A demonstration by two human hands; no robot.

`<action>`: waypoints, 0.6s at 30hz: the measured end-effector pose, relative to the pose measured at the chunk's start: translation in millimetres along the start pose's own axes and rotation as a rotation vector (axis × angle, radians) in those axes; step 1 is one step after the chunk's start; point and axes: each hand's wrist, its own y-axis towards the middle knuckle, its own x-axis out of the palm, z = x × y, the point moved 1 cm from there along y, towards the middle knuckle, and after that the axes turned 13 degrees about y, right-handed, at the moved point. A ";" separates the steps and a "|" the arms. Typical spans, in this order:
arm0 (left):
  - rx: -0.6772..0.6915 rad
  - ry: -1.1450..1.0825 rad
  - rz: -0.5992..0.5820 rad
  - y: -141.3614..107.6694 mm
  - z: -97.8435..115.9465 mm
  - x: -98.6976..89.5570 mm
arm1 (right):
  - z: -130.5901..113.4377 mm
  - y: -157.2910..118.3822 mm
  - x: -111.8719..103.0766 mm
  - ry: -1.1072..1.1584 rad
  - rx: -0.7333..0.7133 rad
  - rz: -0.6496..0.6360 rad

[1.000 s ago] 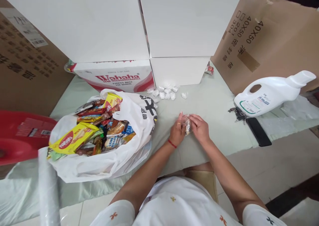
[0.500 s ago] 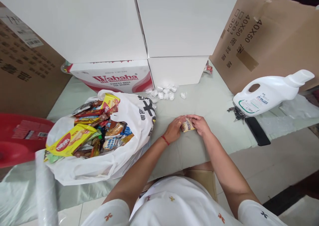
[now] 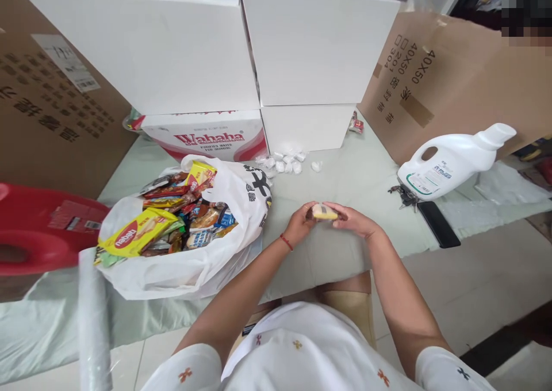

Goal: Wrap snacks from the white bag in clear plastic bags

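Note:
Between my two hands is a small yellow and brown snack packet (image 3: pixel 325 211), raised a little over the green-grey cloth of the table (image 3: pixel 302 264). My left hand (image 3: pixel 299 223) grips its left end, with a red string on the wrist. The right end is pinched by the fingers of my right hand (image 3: pixel 352 221). To the left, a white plastic bag (image 3: pixel 172 279) stands open, full of wrapped snacks, with a yellow Nabati packet (image 3: pixel 137 232) on top. Several small white wrapped pieces (image 3: pixel 288 163) lie beyond my hands, one a little apart.
White boxes (image 3: pixel 306 127) and a Wahaha carton (image 3: pixel 209 137) stand at the back. Brown cartons (image 3: pixel 466 80) flank them. On the right are a white bottle (image 3: pixel 448 164), keys (image 3: pixel 404 195) and a black phone (image 3: pixel 439 224). A red container (image 3: pixel 43 227) and a clear plastic roll (image 3: pixel 92 316) are left.
The packet has been tilted between my hands, so a different side faces the camera. My view has shifted upward, showing more behind the boxes.

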 end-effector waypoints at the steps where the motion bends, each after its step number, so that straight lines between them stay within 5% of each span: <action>1: -0.046 -0.110 -0.011 -4.1 3.7 1.3 | 2.1 -3.8 3.6 -0.033 -0.018 -0.034; 3: -0.114 -0.260 -0.025 -11.4 12.5 4.3 | 8.2 -7.9 14.7 -0.049 -0.105 0.010; 9: -0.156 -0.227 0.081 -31.7 27.7 18.8 | 33.0 -10.2 52.1 -0.123 -0.203 0.473; 14: -0.288 -0.405 0.103 -46.0 25.7 29.0 | 31.8 -22.1 62.5 -0.254 -0.233 0.507; 18: -0.404 -0.376 0.124 -47.6 24.3 33.4 | 39.8 -30.4 70.5 -0.095 -0.129 0.532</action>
